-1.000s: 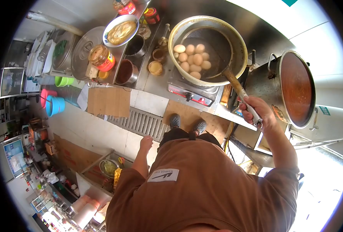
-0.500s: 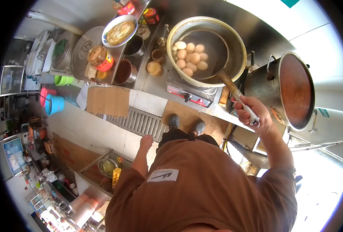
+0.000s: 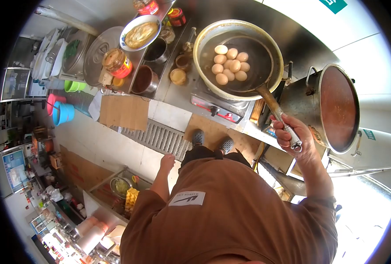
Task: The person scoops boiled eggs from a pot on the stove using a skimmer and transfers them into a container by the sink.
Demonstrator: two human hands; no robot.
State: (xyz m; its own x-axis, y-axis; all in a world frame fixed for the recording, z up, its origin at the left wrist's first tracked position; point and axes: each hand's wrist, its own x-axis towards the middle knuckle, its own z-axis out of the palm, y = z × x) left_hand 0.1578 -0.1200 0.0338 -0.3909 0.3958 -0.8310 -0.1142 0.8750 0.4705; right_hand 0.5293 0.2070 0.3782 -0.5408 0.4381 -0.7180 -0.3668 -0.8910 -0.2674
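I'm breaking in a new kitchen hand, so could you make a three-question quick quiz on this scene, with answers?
1. Which grip holds the scoop handle?
2. True or false: the eggs lie in the tall pot of reddish liquid.
3. What colour is the bucket right beside the blue bucket?
A) black
B) pink
C) yellow

Key:
1. The right grip.
2. False: they lie in the wide pan on the stove.
3. B: the pink bucket.
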